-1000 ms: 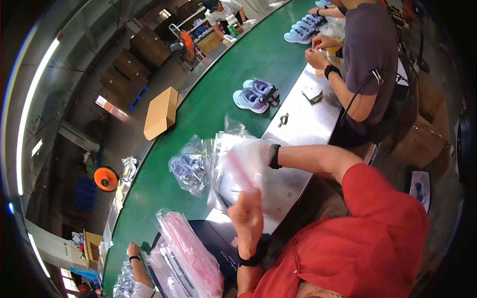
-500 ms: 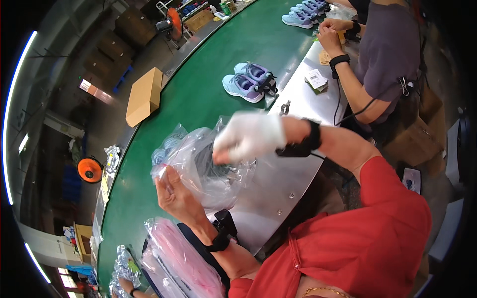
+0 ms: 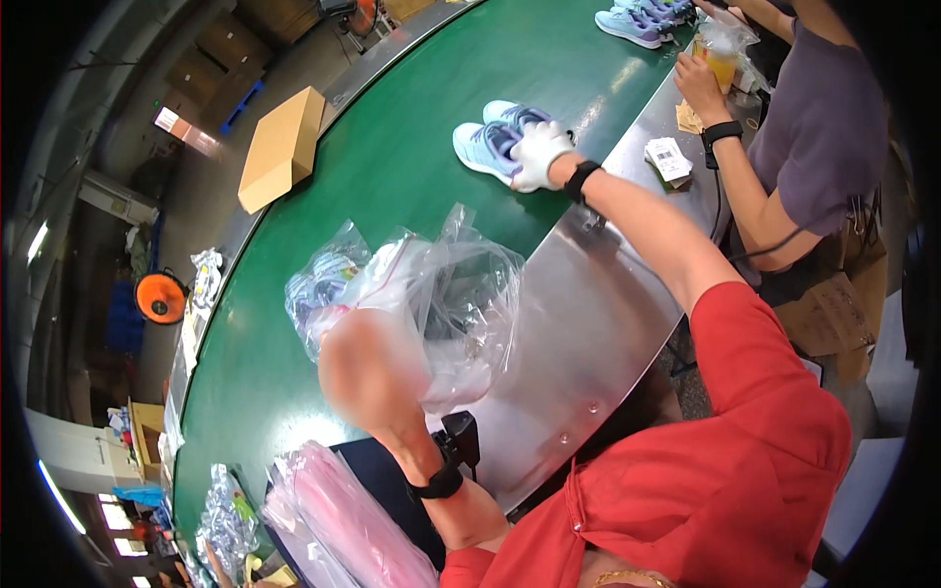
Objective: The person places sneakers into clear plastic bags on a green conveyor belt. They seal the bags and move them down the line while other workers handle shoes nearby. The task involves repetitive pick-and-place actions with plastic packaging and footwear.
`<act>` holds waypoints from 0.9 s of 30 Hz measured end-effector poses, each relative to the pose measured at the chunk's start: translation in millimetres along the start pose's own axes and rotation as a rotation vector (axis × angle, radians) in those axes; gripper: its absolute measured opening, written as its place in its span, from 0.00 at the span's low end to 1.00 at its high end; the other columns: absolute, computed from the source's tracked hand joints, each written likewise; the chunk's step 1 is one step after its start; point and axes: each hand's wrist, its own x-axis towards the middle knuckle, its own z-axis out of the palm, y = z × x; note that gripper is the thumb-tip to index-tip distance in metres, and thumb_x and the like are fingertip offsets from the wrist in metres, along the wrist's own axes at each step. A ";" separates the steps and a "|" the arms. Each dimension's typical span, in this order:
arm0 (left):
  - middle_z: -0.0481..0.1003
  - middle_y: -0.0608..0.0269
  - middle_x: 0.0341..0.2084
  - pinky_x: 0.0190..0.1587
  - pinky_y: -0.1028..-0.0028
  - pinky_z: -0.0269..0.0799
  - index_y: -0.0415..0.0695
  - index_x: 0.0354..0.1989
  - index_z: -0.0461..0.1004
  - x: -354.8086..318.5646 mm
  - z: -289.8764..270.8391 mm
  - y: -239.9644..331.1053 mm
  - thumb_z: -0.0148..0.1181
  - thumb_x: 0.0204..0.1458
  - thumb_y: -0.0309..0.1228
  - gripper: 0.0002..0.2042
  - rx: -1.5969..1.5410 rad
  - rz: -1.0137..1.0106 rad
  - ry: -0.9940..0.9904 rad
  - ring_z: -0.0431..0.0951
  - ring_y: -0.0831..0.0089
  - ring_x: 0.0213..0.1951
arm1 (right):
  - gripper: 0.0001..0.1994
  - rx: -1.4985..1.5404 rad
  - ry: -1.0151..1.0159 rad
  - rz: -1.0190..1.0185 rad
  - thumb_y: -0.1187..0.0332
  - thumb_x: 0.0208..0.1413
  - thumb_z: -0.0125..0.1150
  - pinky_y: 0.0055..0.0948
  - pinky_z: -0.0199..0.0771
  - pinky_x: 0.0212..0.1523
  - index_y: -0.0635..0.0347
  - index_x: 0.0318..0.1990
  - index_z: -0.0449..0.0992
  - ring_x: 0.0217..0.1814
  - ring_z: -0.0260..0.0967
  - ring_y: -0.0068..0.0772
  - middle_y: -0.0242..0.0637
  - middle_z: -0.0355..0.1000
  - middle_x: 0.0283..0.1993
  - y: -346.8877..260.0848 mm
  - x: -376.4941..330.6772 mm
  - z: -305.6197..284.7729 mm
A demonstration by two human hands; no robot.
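Observation:
My right hand (image 3: 542,157), in a white glove, reaches out over the green surface. Its fingers close round the heel end of a pair of light blue and lilac sneakers (image 3: 482,149), whose toes point left. Nearer to me, my left hand (image 3: 372,370) is bare and blurred, curled against a large clear plastic bag (image 3: 470,304); its exact finger hold is smeared. The bag stands puffed and crumpled. At its far left, light blue sneakers (image 3: 328,277) show through clear film; whether they lie in the same bag I cannot tell.
A metal ledge (image 3: 588,323) borders the green conveyor table (image 3: 392,147). Pink items in clear bags (image 3: 338,510) lie near me at lower left. An open cardboard box (image 3: 281,147) sits on the far edge. At right a co-worker (image 3: 823,127) handles things beside tags (image 3: 668,160) and more sneakers (image 3: 632,24).
My right hand has left the plastic bag and moved away to the right, onto the pair of sneakers. The left hand has stayed at the bag. The view has shifted slightly.

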 end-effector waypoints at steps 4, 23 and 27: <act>0.66 0.75 0.21 0.27 0.85 0.54 0.41 0.25 0.69 -2.5 -14.4 11.7 0.58 0.57 0.32 0.11 -0.055 -0.015 -0.003 0.61 0.88 0.25 | 0.28 0.322 0.072 -0.029 0.39 0.40 0.58 0.36 0.72 0.47 0.53 0.38 0.81 0.43 0.74 0.43 0.45 0.76 0.39 14.3 -11.6 -25.1; 0.65 0.70 0.17 0.23 0.75 0.57 0.36 0.26 0.70 -50.5 10.0 24.9 0.55 0.57 0.28 0.10 -0.067 0.240 -0.364 0.60 0.82 0.22 | 0.23 0.691 0.164 -0.455 0.48 0.39 0.65 0.35 0.72 0.32 0.63 0.28 0.77 0.31 0.71 0.41 0.42 0.72 0.28 -44.2 -259.9 -125.8; 0.62 0.61 0.14 0.23 0.74 0.58 0.35 0.25 0.66 -75.8 35.8 33.3 0.55 0.56 0.28 0.10 0.024 0.293 -0.451 0.59 0.80 0.22 | 0.16 0.258 0.176 -0.645 0.51 0.39 0.62 0.39 0.73 0.33 0.55 0.26 0.81 0.31 0.74 0.46 0.44 0.74 0.26 -81.7 -253.9 -115.5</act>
